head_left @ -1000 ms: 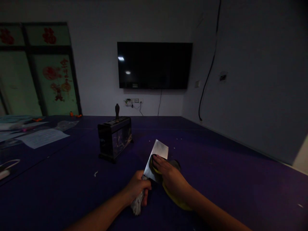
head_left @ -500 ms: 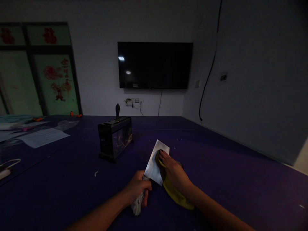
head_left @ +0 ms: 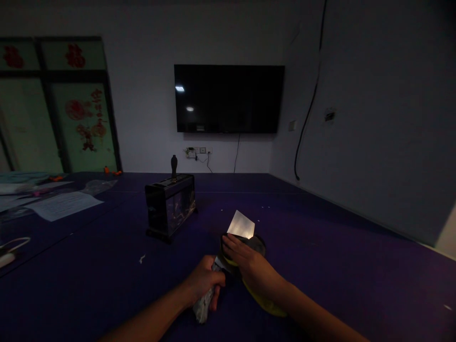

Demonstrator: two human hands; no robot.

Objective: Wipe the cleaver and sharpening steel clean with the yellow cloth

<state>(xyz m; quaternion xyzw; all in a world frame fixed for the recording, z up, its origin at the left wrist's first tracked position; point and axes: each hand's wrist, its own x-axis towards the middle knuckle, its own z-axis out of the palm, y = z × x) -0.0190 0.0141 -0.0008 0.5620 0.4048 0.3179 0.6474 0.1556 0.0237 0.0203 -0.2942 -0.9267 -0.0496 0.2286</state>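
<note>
A cleaver with a broad, shiny blade points away from me over the purple tabletop. My left hand is wrapped around its handle, which is covered in something pale and crumpled. Over the lower part of the blade lies my right hand, its fingers pressing a yellow and dark cloth against the metal. Much of the blade is hidden behind the cloth and that hand; the loose end of the cloth hangs down under my right wrist.
A black knife block with clear sides stands left of the blade, a dark handle sticking up from it. Papers and a plastic bag lie far left. A small white scrap is nearer. A television hangs on the back wall.
My right hand has slid the cloth down the blade towards the handle and to the left, uncovering the blade's far end. My left hand keeps its grip on the handle.
</note>
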